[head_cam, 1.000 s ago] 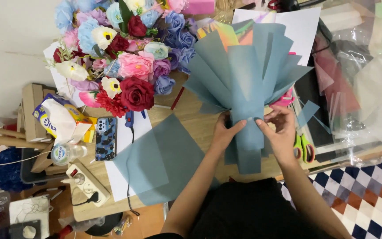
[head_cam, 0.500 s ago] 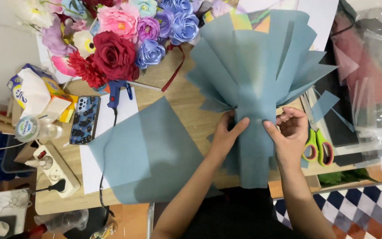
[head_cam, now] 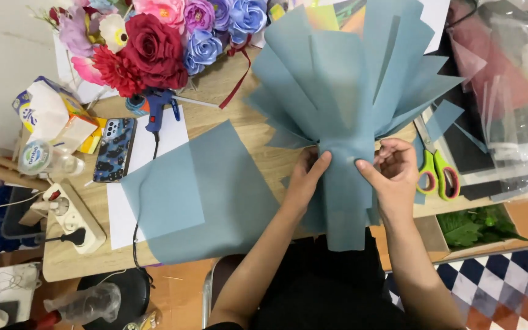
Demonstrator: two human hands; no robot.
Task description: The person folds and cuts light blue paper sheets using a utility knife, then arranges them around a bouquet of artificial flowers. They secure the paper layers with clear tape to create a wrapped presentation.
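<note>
Wooden table (head_cam: 227, 91) carries the clutter. Artificial flower bunch (head_cam: 160, 36) at 11 o'clock: red, pink, purple and blue blooms. Blue glue gun (head_cam: 156, 107) just below the flowers, its nose on white paper (head_cam: 154, 146). Phone in a patterned case (head_cam: 114, 150) at 9 o'clock, touching that paper's left edge. Clear plastic bottle (head_cam: 47, 160) lying on its side left of the phone. White power strip (head_cam: 77, 217) at 8 o'clock. Green-and-pink-handled scissors (head_cam: 436, 171) at 3 o'clock. Green leaves in a box (head_cam: 478, 226) at 4 o'clock.
</note>
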